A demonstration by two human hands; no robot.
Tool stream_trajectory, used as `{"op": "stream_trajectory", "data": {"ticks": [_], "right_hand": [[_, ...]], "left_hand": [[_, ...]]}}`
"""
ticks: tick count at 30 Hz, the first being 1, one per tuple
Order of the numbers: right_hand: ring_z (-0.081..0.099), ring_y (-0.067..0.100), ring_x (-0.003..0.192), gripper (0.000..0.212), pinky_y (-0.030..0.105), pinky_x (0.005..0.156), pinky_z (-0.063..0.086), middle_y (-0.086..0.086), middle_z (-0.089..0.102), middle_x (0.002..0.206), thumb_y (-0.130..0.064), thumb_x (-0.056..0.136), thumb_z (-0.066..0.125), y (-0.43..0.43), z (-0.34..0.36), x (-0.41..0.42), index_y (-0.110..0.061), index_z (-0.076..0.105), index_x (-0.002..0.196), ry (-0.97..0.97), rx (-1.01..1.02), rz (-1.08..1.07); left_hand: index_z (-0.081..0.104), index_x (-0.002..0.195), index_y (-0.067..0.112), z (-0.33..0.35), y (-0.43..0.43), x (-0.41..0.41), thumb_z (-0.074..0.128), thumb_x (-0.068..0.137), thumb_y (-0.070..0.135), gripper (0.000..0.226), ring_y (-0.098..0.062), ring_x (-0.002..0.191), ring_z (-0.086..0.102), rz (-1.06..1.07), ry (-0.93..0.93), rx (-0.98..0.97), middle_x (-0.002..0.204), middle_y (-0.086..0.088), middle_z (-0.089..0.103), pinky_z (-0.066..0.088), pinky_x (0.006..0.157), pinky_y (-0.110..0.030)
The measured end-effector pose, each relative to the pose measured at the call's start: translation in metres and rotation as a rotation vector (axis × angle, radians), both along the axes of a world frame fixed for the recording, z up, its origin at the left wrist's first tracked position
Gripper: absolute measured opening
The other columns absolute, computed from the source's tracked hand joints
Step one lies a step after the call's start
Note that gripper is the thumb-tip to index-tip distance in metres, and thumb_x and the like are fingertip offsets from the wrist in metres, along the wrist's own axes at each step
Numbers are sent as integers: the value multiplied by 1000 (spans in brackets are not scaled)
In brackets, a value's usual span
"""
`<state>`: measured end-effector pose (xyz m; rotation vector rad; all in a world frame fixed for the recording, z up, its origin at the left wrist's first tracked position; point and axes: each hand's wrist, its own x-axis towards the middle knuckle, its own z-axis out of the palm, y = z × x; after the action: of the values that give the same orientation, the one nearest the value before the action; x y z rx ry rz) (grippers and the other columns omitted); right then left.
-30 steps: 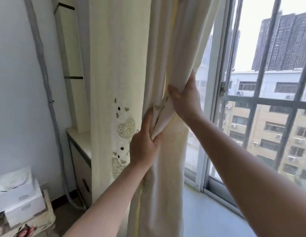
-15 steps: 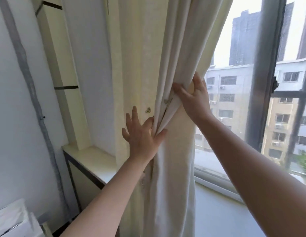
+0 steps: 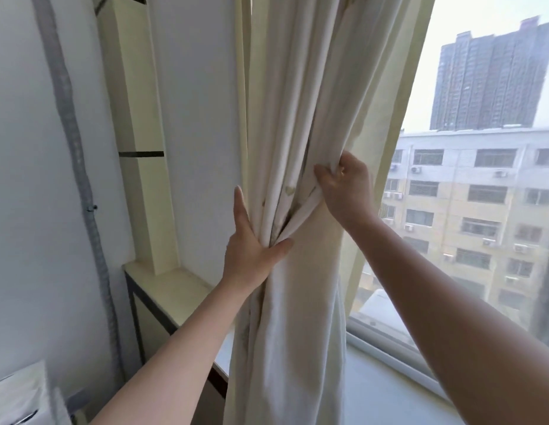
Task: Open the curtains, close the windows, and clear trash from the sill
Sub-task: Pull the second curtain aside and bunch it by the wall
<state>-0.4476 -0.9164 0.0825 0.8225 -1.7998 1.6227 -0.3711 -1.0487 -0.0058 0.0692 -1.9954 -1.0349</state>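
Left hand [image 3: 251,250], straight-fingered, presses the gathered curtain [image 3: 297,102] at 12 o'clock; right hand [image 3: 347,191] clenches its folds just beyond. Curtain judged nearly open beside the window [image 3: 393,351] at 3 o'clock. Closing windows and clearing the sill [image 3: 386,394] at 5 o'clock remain.

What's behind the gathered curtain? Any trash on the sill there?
Right of the curtain, window glass and sill show, with no trash on the visible part. Left of it is white wall. The stretch directly behind the folds is covered.
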Motion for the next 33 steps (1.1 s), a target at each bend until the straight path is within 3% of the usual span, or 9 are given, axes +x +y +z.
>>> {"op": "stream_trajectory", "data": {"ticks": [2,5,14,18,20,23,26,29,33], "right_hand": [[40,4,50,9,11,45,32,0,49,60,-9,80,59,-12,-2,-5,-3,57,73,-1,-14,2],[45,-2,48,24,8,44,33,-10,47,55,-10,80,60,-35,-3,-11,-22,50,63,-2,-11,-8],[50,1,61,6,11,55,38,-14,51,63,-21,85,62,-115,-7,-18,-16,58,85,32,3,-124],[40,26,125,67,50,102,35,3,56,120,-46,73,68,-149,-13,-23,-32,42,133,2,45,-384],[10,30,141,110,60,106,19,5,15,155,-55,61,74,-164,-12,-24,-40,5,145,-117,5,-458],[-5,31,144,135,64,109,12,4,-15,157,-60,48,79,-184,-11,-30,-42,-17,142,-311,-52,-407],[17,26,143,144,52,113,23,4,4,158,-61,43,81,-205,-15,-37,-38,-21,141,-402,-141,-212],[51,21,121,135,41,99,46,1,45,142,-58,48,80,-229,-22,-41,-32,-10,146,-426,-187,13],[69,2,77,59,19,58,56,-9,68,96,-41,70,77,-262,-27,-44,-27,47,119,-278,-194,77]], "left_hand": [[-4,141,45,-1,-9,-6,73,73,22,105,24,84,51,2,30,-23,101,58,37,41,64,2],[14,140,44,-2,-25,-17,66,77,20,85,-4,75,63,11,62,-42,96,18,61,54,62,-22],[24,141,30,-3,-110,-38,63,81,18,72,-16,74,60,32,102,-165,86,16,55,49,66,-22],[27,142,23,1,-156,-41,64,80,14,73,-7,67,52,-4,118,-221,85,17,52,37,59,-2],[27,142,24,2,-178,-41,65,80,15,73,-8,65,54,-26,111,-239,83,18,52,36,59,0],[25,141,28,3,-203,-39,64,80,16,74,-16,68,62,-65,93,-257,76,28,49,38,61,-7],[23,143,26,4,-227,-38,65,80,17,76,-23,71,65,-90,92,-250,79,22,55,37,60,-9],[17,145,28,4,-252,-40,65,81,17,81,-26,77,66,-96,66,-225,92,2,66,42,63,-14],[15,144,28,5,-280,-46,65,81,19,81,-20,80,64,-132,22,-183,99,2,65,52,73,-26]]}}
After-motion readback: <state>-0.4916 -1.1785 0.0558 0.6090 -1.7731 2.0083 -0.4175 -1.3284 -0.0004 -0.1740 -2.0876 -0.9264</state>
